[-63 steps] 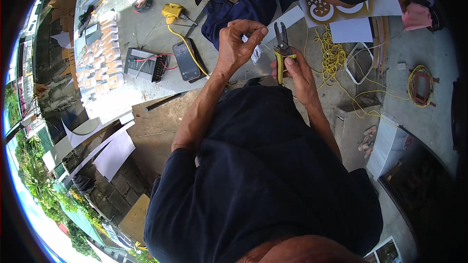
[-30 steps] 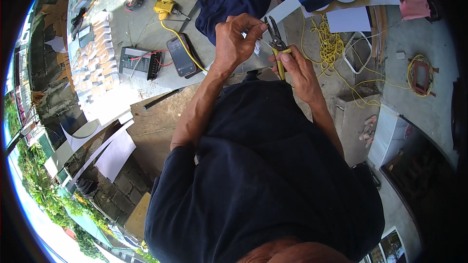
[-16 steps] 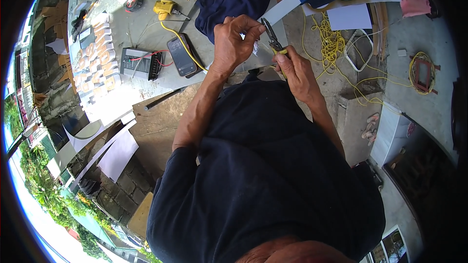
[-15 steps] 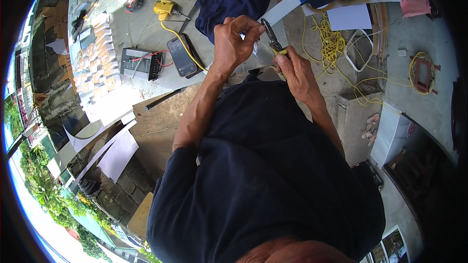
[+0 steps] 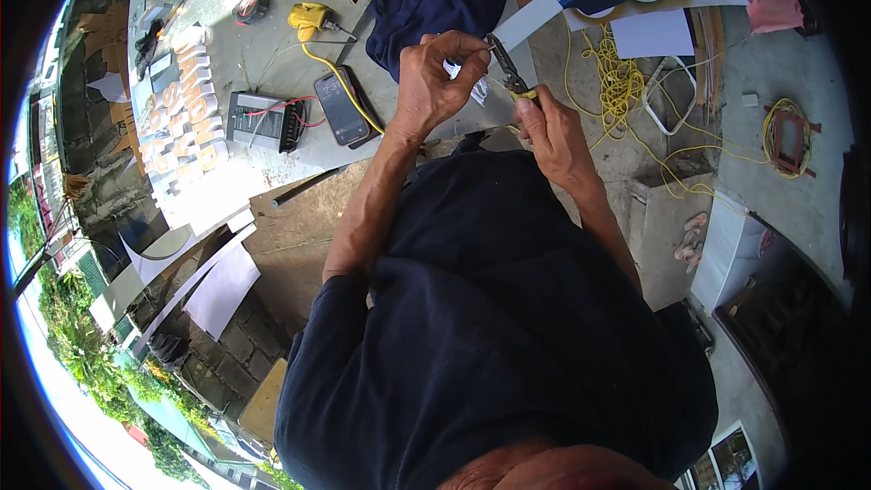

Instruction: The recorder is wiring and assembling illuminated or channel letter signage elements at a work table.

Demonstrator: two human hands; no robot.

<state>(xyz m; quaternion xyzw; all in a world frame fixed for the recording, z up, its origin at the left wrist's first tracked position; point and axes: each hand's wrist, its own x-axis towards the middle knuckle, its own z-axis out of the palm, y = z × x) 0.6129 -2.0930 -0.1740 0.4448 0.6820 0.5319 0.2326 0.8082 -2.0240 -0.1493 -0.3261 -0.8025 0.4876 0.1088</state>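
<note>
Left hand (image 5: 435,82) fingers pinched thin white wire (image 5: 458,66) — light, limp; right hand (image 5: 551,127) gripped yellow-handled pliers (image 5: 508,73) at 12 o'clock; pinch wire near tip.

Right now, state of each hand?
Left hand: closed, fingers pinching a small white piece at the plier tips.
Right hand: closed around the yellow-handled pliers.

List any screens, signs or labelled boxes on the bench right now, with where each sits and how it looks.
Phone: flat on the bench left of the left hand, dark rectangle, screen off.
Sign letters: rows at the bench's left end, raised white letters with yellow faces.
Box unit: between letters and phone, dark rectangle with a pale label, red wires.
</note>
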